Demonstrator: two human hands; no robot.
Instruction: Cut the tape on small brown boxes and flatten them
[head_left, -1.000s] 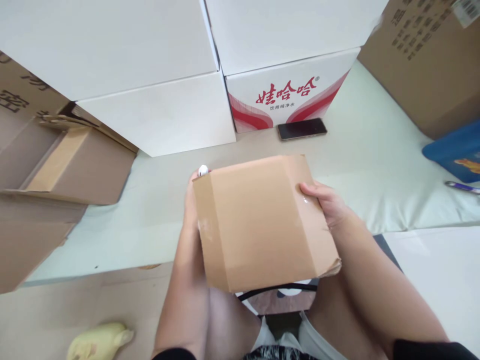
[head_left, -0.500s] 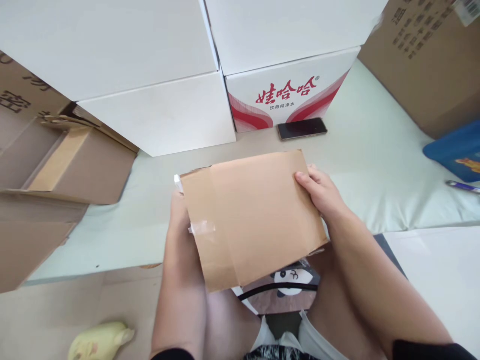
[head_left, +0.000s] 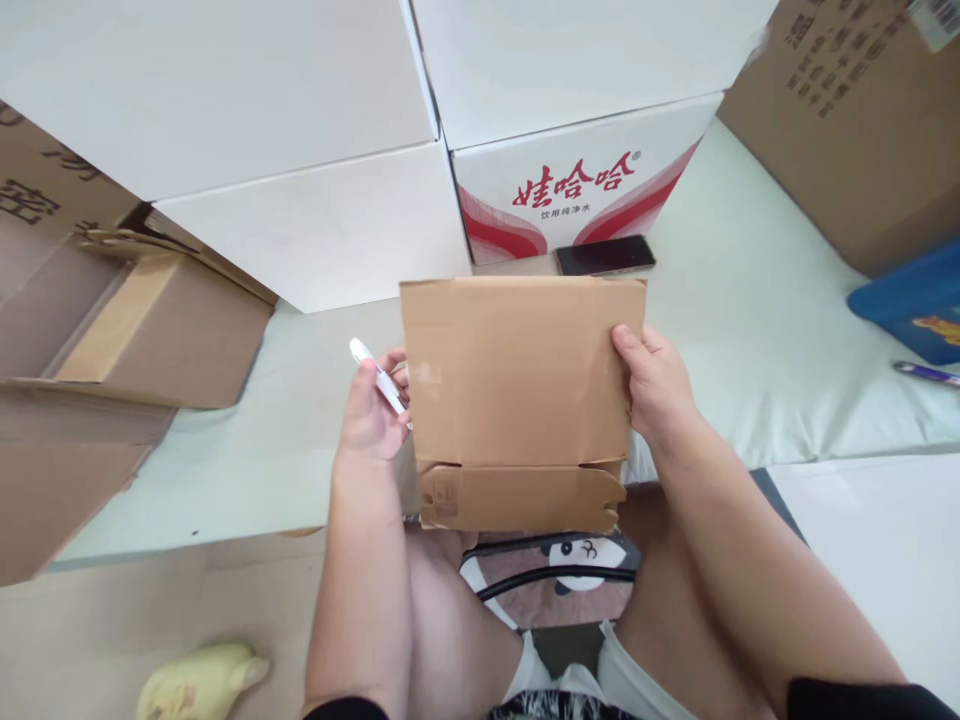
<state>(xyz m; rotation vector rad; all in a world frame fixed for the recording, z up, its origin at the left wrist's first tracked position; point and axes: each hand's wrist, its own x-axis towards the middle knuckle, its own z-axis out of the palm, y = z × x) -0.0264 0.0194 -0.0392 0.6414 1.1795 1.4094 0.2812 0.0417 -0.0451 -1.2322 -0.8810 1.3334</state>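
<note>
A small brown cardboard box is held up in front of me, squared to my view, with its tuck flap hanging at the bottom edge. My right hand grips the box's right side, thumb on the front face. My left hand is at the box's left side; its fingers are closed round a thin white pen-like tool and touch the box's edge.
Large white cartons and one with red print stand behind, with a dark phone at their foot. Brown cartons lie at left, another at right. A blue box and a pen are far right.
The box has been turned from a tilted position to square and raised; its bottom flap now shows. The white tool in my left hand has come into full view.
</note>
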